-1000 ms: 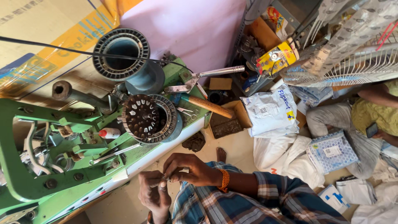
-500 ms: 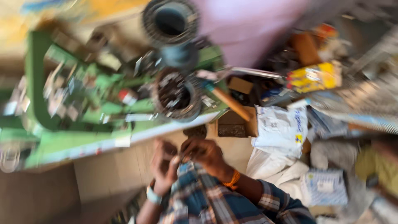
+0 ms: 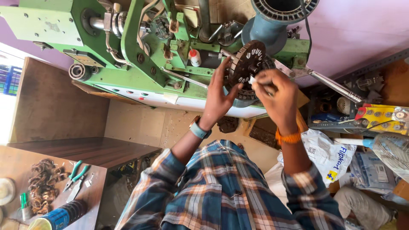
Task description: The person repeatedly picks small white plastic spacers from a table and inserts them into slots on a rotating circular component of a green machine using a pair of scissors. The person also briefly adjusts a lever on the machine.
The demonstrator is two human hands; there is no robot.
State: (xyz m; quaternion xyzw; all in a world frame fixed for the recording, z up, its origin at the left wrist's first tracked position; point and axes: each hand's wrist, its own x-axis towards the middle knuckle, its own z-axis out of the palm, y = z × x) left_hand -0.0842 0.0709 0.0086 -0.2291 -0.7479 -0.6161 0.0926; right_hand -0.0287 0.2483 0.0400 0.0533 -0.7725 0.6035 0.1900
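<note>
- The left hand (image 3: 218, 96) lies flat against the slotted stator core (image 3: 247, 64), fingers spread apart along its left edge, thumb pointing toward 3 o'clock under the disc.
- The right hand (image 3: 277, 91) has its fingers pinched together on a small white strip (image 3: 252, 80), whose tip touches the lower face of the core.
- The stator core is a dark round disc with pale slots around its rim. It is mounted on the green winding machine (image 3: 140, 51), at 12 o'clock from the hands and just below the blue-grey ribbed drum (image 3: 277, 17).
- A small white bottle with a red cap (image 3: 195, 57) stands on the machine at 9 o'clock from the core. Its contents cannot be told.
- A long metal lever (image 3: 336, 87) slants away from the core toward 4 o'clock.
- A white plastic bag (image 3: 326, 153) sits at 5 o'clock from the right hand. What it holds is hidden.
- An orange band (image 3: 289, 137) circles the right wrist; a light blue band (image 3: 198, 130) circles the left.
- The wooden worktop (image 3: 96, 176) at 8 o'clock carries a heap of coppery wire coils (image 3: 42, 191), green-handled pliers (image 3: 76, 173) just beside them, and a dark spool with a blue and yellow end (image 3: 57, 215).
</note>
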